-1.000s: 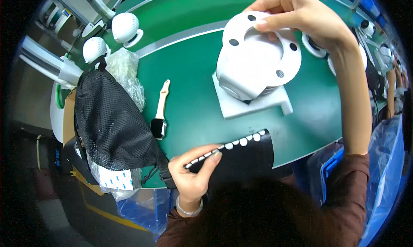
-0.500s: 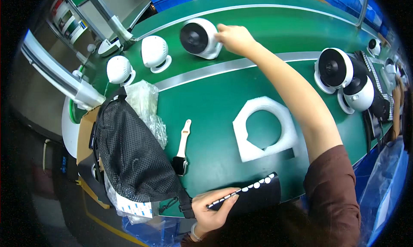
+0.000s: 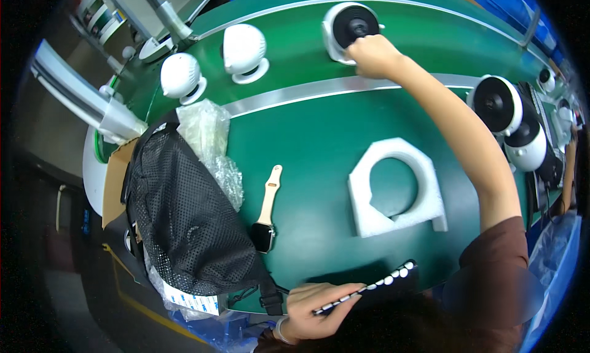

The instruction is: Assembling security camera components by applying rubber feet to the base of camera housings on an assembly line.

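Observation:
My left hand (image 3: 319,309) pinches a thin black strip (image 3: 384,282) with a row of white round dots at the near edge of the table. My right hand (image 3: 376,57) reaches far forward, fingers curled in against the lower front of a white ball-shaped device (image 3: 334,36) with a ringed black round face. What those fingertips hold, if anything, is hidden. Two similar white devices (image 3: 244,49) on round bases stand left of it. Between my arms lies a white foam ring block (image 3: 362,196), and to its left a watch (image 3: 268,208) with a pale strap.
A black mesh bag (image 3: 184,218) and clear plastic wrap (image 3: 206,132) lie over a cardboard box (image 3: 117,181) at left. More white devices with black faces (image 3: 495,104) stand at right beside a keyboard (image 3: 539,116). A metal strip (image 3: 289,95) crosses the green table.
My right hand has moved from the device's right side to its lower front. The device has shifted right and its black face has turned more toward me. My left hand keeps the strip.

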The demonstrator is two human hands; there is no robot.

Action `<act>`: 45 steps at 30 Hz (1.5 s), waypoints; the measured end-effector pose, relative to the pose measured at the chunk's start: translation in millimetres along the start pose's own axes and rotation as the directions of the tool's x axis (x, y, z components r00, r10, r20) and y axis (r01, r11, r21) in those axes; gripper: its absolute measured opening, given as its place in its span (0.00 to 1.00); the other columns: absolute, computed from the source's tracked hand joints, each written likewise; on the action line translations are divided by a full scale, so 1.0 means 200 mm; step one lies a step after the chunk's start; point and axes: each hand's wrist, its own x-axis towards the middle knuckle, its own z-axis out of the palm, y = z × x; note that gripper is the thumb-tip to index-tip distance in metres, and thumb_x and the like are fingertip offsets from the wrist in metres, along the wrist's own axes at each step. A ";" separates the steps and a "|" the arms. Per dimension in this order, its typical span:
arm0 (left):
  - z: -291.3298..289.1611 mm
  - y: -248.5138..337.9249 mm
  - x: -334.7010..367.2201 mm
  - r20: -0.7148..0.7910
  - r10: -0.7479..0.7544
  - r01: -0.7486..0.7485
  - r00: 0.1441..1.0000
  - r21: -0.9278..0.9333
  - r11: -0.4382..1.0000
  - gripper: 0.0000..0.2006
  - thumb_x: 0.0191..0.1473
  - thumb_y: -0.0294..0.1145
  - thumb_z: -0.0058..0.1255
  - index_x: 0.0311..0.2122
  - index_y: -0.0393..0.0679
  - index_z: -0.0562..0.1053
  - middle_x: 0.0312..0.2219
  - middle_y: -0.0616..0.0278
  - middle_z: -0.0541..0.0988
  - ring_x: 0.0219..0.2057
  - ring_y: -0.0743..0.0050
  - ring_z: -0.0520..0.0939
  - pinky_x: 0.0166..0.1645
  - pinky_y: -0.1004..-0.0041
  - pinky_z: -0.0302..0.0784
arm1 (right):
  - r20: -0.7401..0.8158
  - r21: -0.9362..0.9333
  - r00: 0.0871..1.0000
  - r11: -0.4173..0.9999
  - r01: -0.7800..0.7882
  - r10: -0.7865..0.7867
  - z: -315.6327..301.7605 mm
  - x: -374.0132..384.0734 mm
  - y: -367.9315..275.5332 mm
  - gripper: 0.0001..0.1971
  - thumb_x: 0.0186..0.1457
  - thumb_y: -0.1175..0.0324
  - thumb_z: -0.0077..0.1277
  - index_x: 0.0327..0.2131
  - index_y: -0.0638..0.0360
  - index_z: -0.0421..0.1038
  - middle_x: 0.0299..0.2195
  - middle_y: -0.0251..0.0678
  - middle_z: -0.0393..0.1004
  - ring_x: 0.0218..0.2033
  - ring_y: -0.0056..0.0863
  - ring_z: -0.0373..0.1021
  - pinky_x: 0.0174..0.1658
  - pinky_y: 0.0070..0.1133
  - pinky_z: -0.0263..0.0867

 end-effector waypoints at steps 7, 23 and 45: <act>-0.01 -0.06 -0.01 0.141 0.108 -0.080 0.984 -0.190 0.979 0.13 0.37 0.18 0.54 0.34 0.36 0.73 0.16 0.58 0.75 0.11 0.78 0.72 0.16 0.82 0.66 | -0.421 0.288 0.798 0.770 0.569 -0.432 -0.15 0.34 -0.70 0.12 0.37 0.74 0.44 0.31 0.61 0.69 0.30 0.45 0.71 0.34 0.39 0.69 0.36 0.30 0.65; -0.06 -0.09 -0.02 0.108 0.200 -0.172 0.974 -0.225 0.959 0.13 0.36 0.19 0.53 0.33 0.38 0.72 0.19 0.57 0.75 0.17 0.68 0.76 0.21 0.75 0.69 | -0.262 0.443 0.933 0.828 0.343 -0.246 -0.03 0.94 -0.97 0.22 0.44 0.58 0.46 0.42 0.61 0.63 0.45 0.39 0.63 0.49 0.34 0.57 0.47 0.31 0.56; 0.02 -0.02 -0.03 -0.049 0.065 -0.069 0.997 -0.072 0.995 0.06 0.36 0.16 0.52 0.26 0.34 0.74 0.22 0.57 0.77 0.23 0.76 0.77 0.30 0.82 0.70 | -0.409 0.879 0.903 0.319 0.353 0.128 -0.37 -0.94 -0.28 0.12 0.38 0.66 0.55 0.20 0.62 0.64 0.15 0.28 0.61 0.20 0.13 0.58 0.24 0.15 0.56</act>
